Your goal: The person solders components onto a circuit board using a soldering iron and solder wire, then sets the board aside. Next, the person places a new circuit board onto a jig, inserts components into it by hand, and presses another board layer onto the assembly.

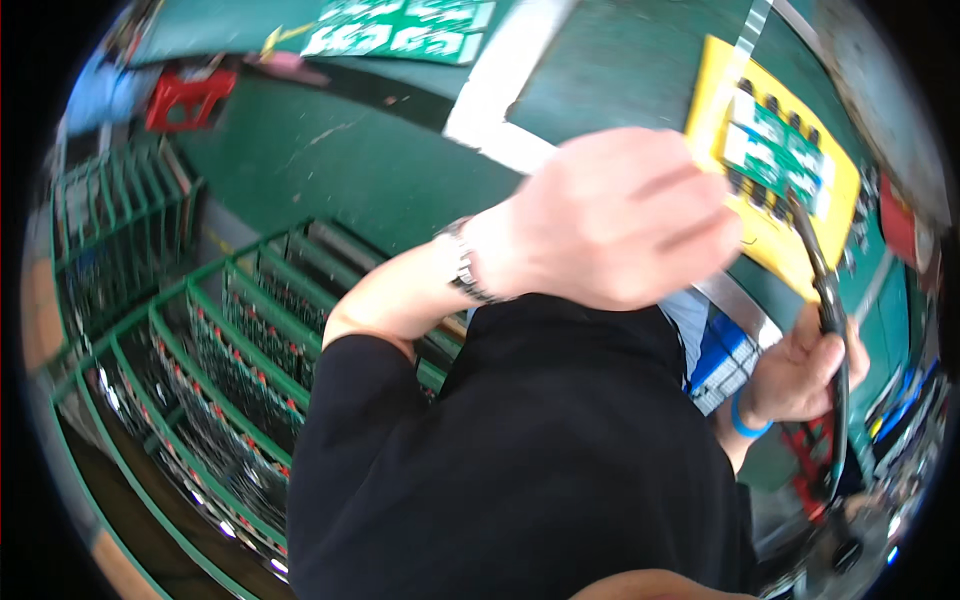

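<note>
My right hand, with a blue band at the wrist, grips a black soldering iron. The iron's tip points to the edge of a green circuit board, which sits in a yellow fixture with several black clamps or posts along its sides. My left hand hovers beside the fixture's left edge, a metal watch on its wrist. Its fingers are curled in, smeared a little by motion. The back of the hand hides its fingertips and whatever they may hold.
Green racks filled with circuit boards stand at the left. More green boards lie at the far side of the green bench. A red stool is at far left. Tools and a cluttered surface line the right edge.
</note>
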`<state>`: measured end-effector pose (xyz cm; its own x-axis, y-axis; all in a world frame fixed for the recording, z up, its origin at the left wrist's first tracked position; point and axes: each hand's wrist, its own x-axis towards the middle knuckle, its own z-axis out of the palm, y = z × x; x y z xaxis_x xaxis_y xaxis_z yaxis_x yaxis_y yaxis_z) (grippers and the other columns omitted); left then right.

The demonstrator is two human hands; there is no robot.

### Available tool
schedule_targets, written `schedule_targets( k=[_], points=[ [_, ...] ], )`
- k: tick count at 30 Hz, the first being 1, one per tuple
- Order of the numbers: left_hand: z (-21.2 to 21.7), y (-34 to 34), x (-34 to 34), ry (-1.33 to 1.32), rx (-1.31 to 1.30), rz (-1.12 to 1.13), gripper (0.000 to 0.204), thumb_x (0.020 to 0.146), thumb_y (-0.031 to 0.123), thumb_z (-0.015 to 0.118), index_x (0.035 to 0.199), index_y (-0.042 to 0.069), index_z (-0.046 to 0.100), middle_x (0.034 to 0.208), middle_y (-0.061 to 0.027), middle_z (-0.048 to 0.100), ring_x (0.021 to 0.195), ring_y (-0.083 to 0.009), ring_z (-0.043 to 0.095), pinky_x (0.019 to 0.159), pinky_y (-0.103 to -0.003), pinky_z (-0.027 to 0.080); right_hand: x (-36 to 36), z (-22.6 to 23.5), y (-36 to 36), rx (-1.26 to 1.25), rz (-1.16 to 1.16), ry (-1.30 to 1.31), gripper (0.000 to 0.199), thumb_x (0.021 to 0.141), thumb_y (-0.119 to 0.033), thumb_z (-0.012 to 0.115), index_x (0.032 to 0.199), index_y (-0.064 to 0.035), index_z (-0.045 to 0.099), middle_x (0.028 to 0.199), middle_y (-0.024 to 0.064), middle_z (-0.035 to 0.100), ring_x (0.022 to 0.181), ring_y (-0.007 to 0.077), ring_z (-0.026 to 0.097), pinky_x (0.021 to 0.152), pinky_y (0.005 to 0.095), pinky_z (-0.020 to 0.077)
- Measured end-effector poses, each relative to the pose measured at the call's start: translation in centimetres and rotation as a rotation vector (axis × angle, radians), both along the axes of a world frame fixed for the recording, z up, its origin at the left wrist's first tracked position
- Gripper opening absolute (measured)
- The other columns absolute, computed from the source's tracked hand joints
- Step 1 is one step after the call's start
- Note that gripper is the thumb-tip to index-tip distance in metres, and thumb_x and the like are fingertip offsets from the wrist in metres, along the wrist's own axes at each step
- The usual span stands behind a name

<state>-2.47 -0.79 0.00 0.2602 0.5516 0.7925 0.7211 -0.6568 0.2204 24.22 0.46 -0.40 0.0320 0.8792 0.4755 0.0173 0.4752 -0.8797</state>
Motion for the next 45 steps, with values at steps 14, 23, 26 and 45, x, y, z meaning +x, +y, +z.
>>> schedule_targets(
  k=[14, 23, 26, 45],
  points=[
    [-0.1, -1.1, 0.5, -0.089, -0.259, 0.221, 0.031, 0.070, -0.010, 0.080, 0.098, 0.004, 0.076, 0.081, -0.0039, 0.059, 0.067, -0.0152, 0.053, 0.056, -0.026, 0.040, -2.2, 0.2, -0.6, -0.085, 0.103, -0.032, 0.034, 0.091, -0.008, 0.070, 0.115, -0.0012, 0.047, 0.093, 0.0124, 0.058, 0.078, 0.0142, 0.052, 0.073, 0.0283, 0.0423],
    [-0.5, -0.9, 0.5, -0.071, -0.262, 0.226, 0.032, 0.070, -0.011, 0.080, 0.098, 0.003, 0.076, 0.084, -0.0055, 0.061, 0.067, -0.0158, 0.054, 0.054, -0.027, 0.041, -3.1, -0.1, 0.1, -0.071, 0.159, -0.039, 0.033, 0.089, -0.003, 0.071, 0.113, -0.0008, 0.047, 0.092, 0.0126, 0.058, 0.075, 0.0131, 0.053, 0.069, 0.0261, 0.0428],
    [-0.7, -0.9, 0.5, -0.076, -0.261, 0.232, 0.032, 0.069, -0.012, 0.080, 0.098, 0.003, 0.076, 0.084, -0.0057, 0.061, 0.068, -0.0157, 0.054, 0.053, -0.027, 0.041, -3.2, 0.0, 0.0, -0.102, 0.162, -0.048, 0.034, 0.089, -0.002, 0.071, 0.113, -0.0007, 0.047, 0.091, 0.0123, 0.058, 0.073, 0.0129, 0.053, 0.068, 0.0262, 0.0428],
    [-1.0, -0.3, 1.0, -0.047, -0.238, 0.244, 0.036, 0.064, -0.003, 0.081, 0.099, 0.006, 0.075, 0.082, -0.0014, 0.058, 0.068, -0.0189, 0.052, 0.058, -0.030, 0.042, -3.1, 0.2, 0.5, -0.081, 0.180, -0.065, 0.036, 0.088, -0.001, 0.071, 0.113, -0.0007, 0.046, 0.086, 0.0123, 0.059, 0.072, 0.0137, 0.054, 0.069, 0.0268, 0.0433]
  ],
)
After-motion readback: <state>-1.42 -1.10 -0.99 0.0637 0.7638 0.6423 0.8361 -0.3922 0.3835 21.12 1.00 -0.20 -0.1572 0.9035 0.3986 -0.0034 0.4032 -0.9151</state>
